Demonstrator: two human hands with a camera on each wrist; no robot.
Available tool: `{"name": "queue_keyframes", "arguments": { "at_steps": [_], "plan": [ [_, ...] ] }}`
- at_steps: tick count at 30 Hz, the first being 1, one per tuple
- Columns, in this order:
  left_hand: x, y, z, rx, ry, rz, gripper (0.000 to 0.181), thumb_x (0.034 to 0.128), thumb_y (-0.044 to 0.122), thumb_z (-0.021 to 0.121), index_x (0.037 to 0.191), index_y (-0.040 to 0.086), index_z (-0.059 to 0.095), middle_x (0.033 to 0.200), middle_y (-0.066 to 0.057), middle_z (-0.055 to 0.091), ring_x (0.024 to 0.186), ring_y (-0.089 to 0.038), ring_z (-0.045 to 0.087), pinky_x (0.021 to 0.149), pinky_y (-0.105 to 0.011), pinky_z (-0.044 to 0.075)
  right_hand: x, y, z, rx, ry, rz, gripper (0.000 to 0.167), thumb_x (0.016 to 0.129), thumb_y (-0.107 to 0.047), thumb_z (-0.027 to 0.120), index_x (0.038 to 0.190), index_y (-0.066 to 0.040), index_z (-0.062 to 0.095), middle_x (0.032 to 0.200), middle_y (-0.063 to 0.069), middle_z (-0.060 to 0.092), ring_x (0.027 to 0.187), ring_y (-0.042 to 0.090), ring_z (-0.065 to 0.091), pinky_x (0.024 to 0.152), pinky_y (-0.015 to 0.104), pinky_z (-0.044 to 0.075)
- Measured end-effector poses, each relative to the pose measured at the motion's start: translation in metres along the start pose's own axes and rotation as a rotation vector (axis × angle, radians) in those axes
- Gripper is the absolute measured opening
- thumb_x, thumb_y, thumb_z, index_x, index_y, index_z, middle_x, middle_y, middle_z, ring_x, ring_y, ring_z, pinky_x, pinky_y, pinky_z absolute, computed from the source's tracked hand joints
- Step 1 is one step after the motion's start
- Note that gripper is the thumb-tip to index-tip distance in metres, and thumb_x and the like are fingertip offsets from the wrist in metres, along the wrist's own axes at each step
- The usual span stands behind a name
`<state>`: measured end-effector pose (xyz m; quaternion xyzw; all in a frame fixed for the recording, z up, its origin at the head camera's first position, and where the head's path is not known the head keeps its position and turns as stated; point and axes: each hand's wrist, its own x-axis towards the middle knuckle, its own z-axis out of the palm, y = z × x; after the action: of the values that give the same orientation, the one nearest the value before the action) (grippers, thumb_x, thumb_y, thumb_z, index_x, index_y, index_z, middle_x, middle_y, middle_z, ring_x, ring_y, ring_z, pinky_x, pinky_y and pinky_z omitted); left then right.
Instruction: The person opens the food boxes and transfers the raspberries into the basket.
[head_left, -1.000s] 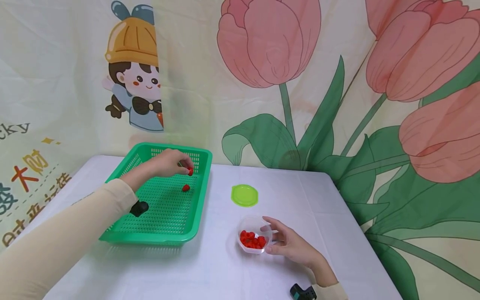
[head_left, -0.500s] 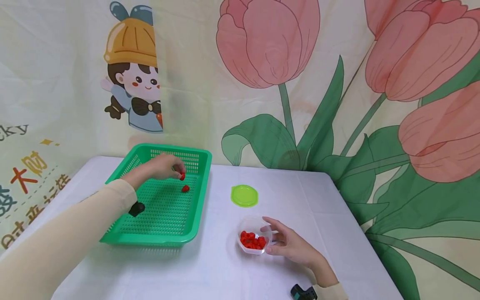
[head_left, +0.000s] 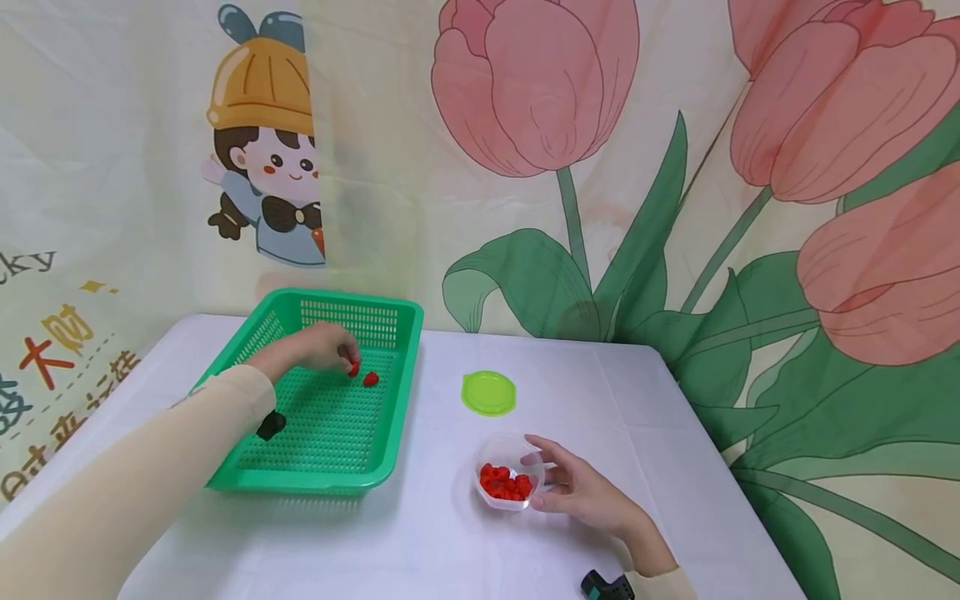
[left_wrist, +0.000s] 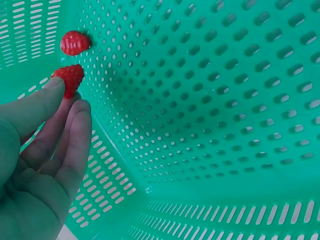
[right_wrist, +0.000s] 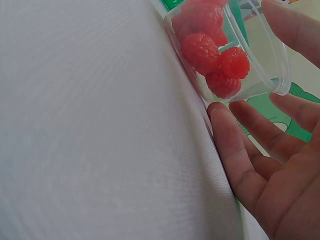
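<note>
A cream cloth backdrop printed with large pink tulips (head_left: 536, 83) hangs behind the green rectangular slotted plastic basket (head_left: 300, 482), which rests on a table covered in white cloth (head_left: 637, 417). Inside the basket is the left hand (head_left: 322, 346), thumb and fingertips drawn together in a pinch. Well to the basket's right, the right hand (head_left: 581, 492) has thumb and fingers curved round the side of a clear round plastic cup (head_left: 497, 446), which stands right of the basket's near end. A flat round lime-green plastic lid (head_left: 489, 393) lies right of the basket's middle. Smallest are the red, bumpy raspberries: a cluster in the cup (head_left: 504, 482), a loose raspberry (head_left: 371, 379) on the basket's floor, and, near it, the pinched raspberry (left_wrist: 71, 79), clamped in the left hand.
</note>
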<state>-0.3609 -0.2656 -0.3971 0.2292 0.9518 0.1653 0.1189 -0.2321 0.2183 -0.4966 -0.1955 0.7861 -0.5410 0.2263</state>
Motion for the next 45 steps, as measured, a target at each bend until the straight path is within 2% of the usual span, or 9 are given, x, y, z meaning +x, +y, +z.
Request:
{"name": "queue_keyframes", "arguments": {
  "at_steps": [7,15,24,29,32,37,45],
  "plan": [
    [0.001,-0.005,0.009,-0.016,-0.041,-0.039,0.015,0.1001,0.004,0.07,0.113,0.001,0.075,0.106,-0.009,0.073,0.103,-0.031,0.068,0.087,-0.047,0.059,0.0,0.003,0.002,0.011,-0.023,-0.004,0.081,0.096,-0.023,0.08,0.165,-0.026,0.036,0.15,0.012,0.054,0.129,0.03,0.06,0.098,0.03,0.058],
    [0.007,-0.004,0.012,-0.031,-0.066,-0.06,0.016,0.1001,0.004,0.069,0.115,0.0,0.076,0.108,-0.011,0.073,0.102,-0.031,0.068,0.084,-0.044,0.059,-0.001,0.003,0.002,-0.008,-0.008,-0.007,0.081,0.096,-0.025,0.08,0.164,-0.028,0.038,0.149,0.011,0.055,0.129,0.03,0.06,0.098,0.03,0.058],
    [0.013,-0.006,0.013,-0.063,-0.103,-0.11,0.023,0.1022,0.004,0.066,0.122,-0.004,0.072,0.115,-0.016,0.072,0.094,-0.024,0.068,0.078,-0.038,0.059,0.0,0.002,0.001,-0.016,-0.002,-0.003,0.081,0.095,-0.027,0.081,0.164,-0.028,0.038,0.149,0.01,0.056,0.129,0.03,0.061,0.099,0.03,0.058],
    [0.013,-0.007,0.012,-0.068,-0.119,-0.125,0.023,0.1038,0.003,0.062,0.124,-0.004,0.072,0.106,-0.013,0.071,0.085,-0.023,0.063,0.075,-0.037,0.055,0.0,0.0,0.001,-0.012,-0.007,-0.011,0.081,0.096,-0.025,0.081,0.164,-0.027,0.037,0.149,0.01,0.055,0.13,0.03,0.06,0.099,0.029,0.057],
    [0.015,-0.006,0.013,-0.067,-0.125,-0.141,0.023,0.1051,0.003,0.06,0.124,-0.002,0.073,0.104,-0.011,0.071,0.085,-0.023,0.061,0.076,-0.037,0.054,0.0,-0.001,0.001,-0.01,-0.01,-0.017,0.081,0.096,-0.025,0.08,0.165,-0.026,0.037,0.149,0.01,0.055,0.131,0.03,0.06,0.099,0.029,0.057],
    [0.018,-0.007,0.015,-0.064,-0.13,-0.139,0.026,0.1057,0.004,0.058,0.127,-0.003,0.072,0.111,-0.015,0.072,0.086,-0.022,0.064,0.076,-0.038,0.055,-0.001,-0.001,0.001,-0.014,-0.007,-0.014,0.081,0.096,-0.025,0.08,0.164,-0.027,0.038,0.149,0.01,0.055,0.13,0.03,0.06,0.099,0.029,0.057],
    [0.016,-0.004,0.013,-0.075,-0.115,-0.148,0.03,0.105,0.003,0.056,0.13,-0.002,0.07,0.119,-0.02,0.069,0.084,-0.023,0.059,0.073,-0.036,0.049,-0.002,-0.002,0.0,-0.008,-0.009,-0.019,0.081,0.096,-0.025,0.08,0.165,-0.022,0.037,0.15,0.014,0.054,0.13,0.031,0.06,0.098,0.028,0.057]
  ]
}}
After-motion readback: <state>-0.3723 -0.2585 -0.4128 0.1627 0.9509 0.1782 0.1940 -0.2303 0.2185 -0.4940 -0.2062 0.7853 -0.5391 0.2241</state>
